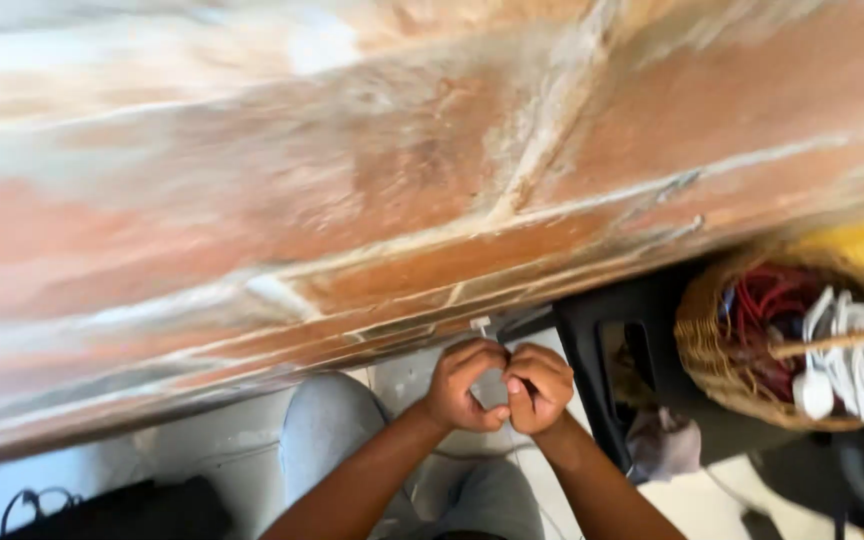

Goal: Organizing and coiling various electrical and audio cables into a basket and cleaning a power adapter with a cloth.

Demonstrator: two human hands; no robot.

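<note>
I look down past a wide, worn reddish-brown wooden tabletop [352, 180] streaked with pale residue. Just below its near edge, my left hand [464, 385] and right hand [540, 388] meet, fingers curled tight together around a small pale thing [492, 388] pinched between them; I cannot tell what it is. I judge the work to be mid-way, since the piece sits gripped, not set down. Under the tabletop's right end, a round woven wicker basket [702, 340] on a black plastic stool [642, 380] holds coiled red cables [767, 300] and white cords with plugs [852, 360].
</note>
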